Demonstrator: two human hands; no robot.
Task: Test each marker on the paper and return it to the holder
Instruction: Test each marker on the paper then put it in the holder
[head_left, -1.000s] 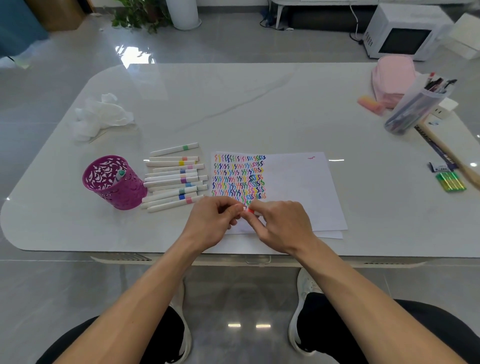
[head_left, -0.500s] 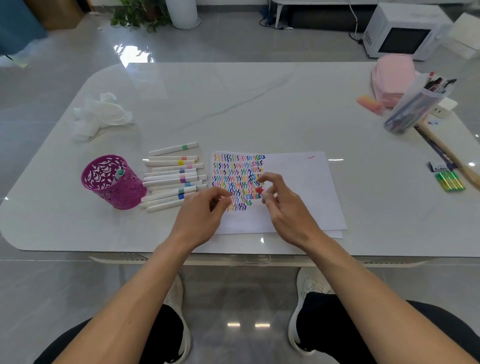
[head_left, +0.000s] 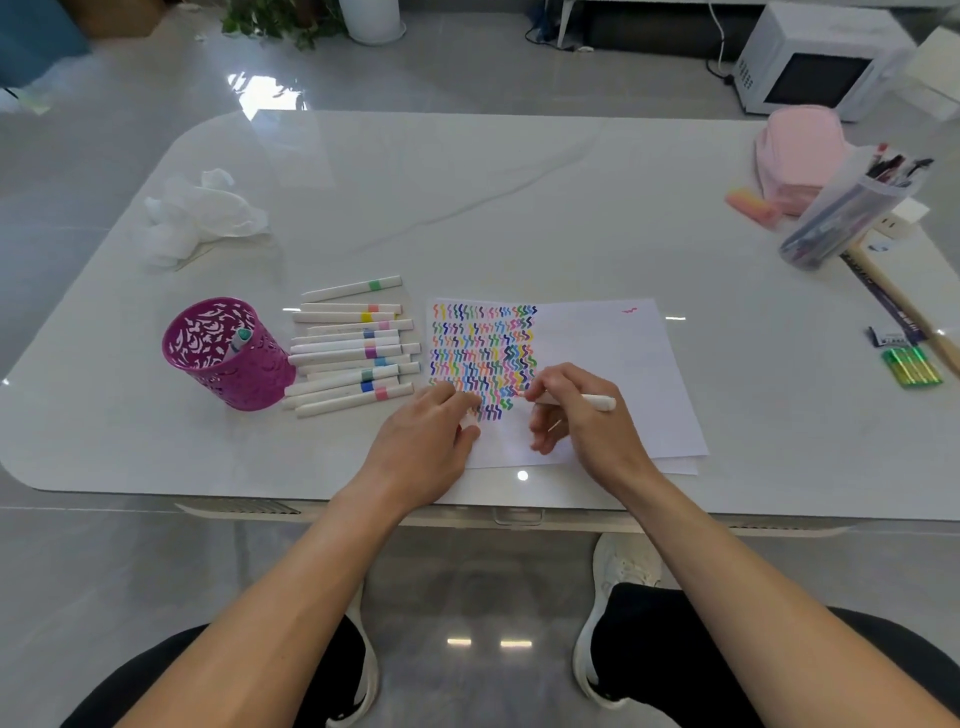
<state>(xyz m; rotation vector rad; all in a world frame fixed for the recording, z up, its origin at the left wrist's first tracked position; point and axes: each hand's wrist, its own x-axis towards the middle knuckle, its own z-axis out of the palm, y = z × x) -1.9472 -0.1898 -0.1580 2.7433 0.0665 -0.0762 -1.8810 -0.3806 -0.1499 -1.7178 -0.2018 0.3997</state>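
Rightward, blank paper (head_left: 618, 358) beside R hand (head_left: 582, 421) w/ marker (head_left: 595, 401).

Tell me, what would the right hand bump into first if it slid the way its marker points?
Probably the left hand. The right hand holds its marker tip pointing leftward over the paper, and the left hand's fingertips lie right there in line. Height is hard to judge.

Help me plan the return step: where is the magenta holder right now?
In the head view, the magenta holder stands on the left of the table, just left of the row of loose markers and further left of the paper.
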